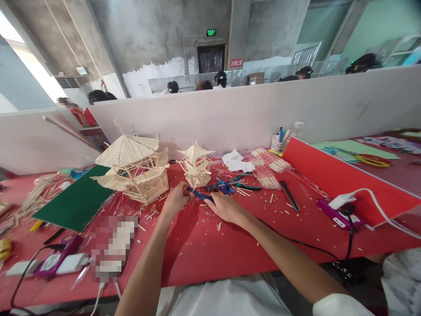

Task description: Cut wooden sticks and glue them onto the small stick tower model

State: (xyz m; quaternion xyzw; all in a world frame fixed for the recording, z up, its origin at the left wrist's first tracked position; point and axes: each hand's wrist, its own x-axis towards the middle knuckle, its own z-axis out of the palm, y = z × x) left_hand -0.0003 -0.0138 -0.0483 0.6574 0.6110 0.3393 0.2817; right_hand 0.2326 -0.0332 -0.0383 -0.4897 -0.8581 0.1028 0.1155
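Note:
My right hand [225, 206] is closed around one end of a slim blue tool [199, 194], which looks like a utility knife. My left hand [177, 199] pinches at the tool's other end; whatever small piece its fingers hold is hidden. Just beyond my hands stands a small two-tiered pavilion model [196, 166] made of thin wooden sticks. To its left is a larger stick pavilion [133, 169] with a slatted roof. Right of the small model lie a blue hand tool [225, 186] and teal-and-black-handled pliers [248, 187].
Packs of wooden sticks [265, 173], white tissue [237, 161] and a black cutter [290, 195] lie right. A red board [345, 184] leans near a purple power strip [342, 215]. Left are a green board [74, 199] and another power strip [59, 256]. A partition [230, 114] closes the back.

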